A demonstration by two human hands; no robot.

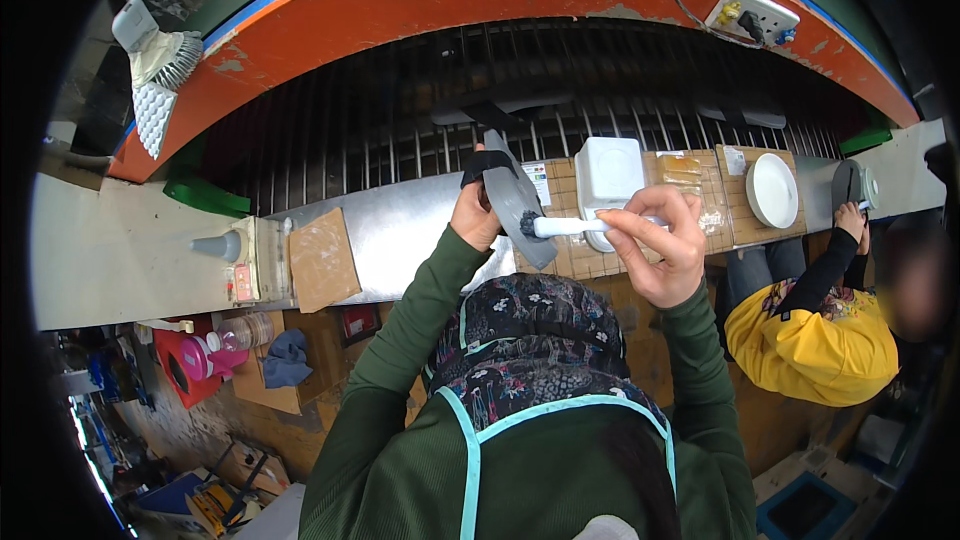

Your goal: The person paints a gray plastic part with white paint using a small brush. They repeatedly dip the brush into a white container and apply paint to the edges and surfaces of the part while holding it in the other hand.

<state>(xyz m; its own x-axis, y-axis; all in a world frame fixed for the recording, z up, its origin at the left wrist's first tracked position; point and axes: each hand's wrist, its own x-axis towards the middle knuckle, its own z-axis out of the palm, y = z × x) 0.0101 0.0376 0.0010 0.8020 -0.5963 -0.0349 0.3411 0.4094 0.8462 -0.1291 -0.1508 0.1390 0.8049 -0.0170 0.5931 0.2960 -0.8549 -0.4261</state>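
My left hand [474, 216] is closed around a grey sandal [512, 208] with a black strap, held tilted on its edge above the bench. My right hand [662, 248] pinches the handle of a white brush [570, 226], and its dark bristles press against the sandal's sole near one end. Behind the brush stands a white plastic container [610, 168] on a cardboard-covered stretch of bench. Another grey sandal with a black strap [500, 110] lies on the metal bars beyond my left hand.
A white bowl [772, 192] sits to the right, near a co-worker in a yellow top [815, 345] who handles a dark sandal. A cardboard piece [322, 258] lies at left. Metal bars [370, 115] run under an orange beam [330, 50]; a socket panel [755, 15] is on it.
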